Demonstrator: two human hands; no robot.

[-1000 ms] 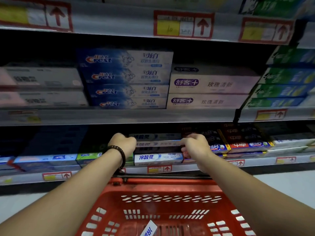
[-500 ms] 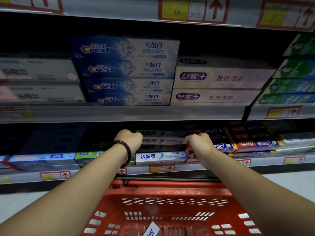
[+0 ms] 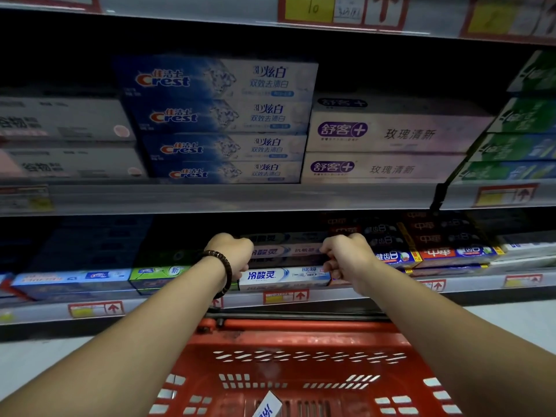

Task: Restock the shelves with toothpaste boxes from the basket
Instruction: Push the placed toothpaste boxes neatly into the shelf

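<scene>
Left hand (image 3: 231, 254) and right hand (image 3: 346, 257) are gripping a box (image 3: 288, 251) by its ends.
A lower box (image 3: 282, 275) is lying just beneath them, basket (image 3: 301, 341) under the wrists.

The scene is recorded by one wide-angle camera worn on the head, aimed forward and slightly downward at the toothpaste shelves (image 3: 270, 197), which are seen from close range and bowed by the lens. The red basket (image 3: 301, 342) is cut off by the bottom edge, and the left forearm (image 3: 135, 341) and right forearm (image 3: 445, 335) are framed entering from the lower corners.
</scene>
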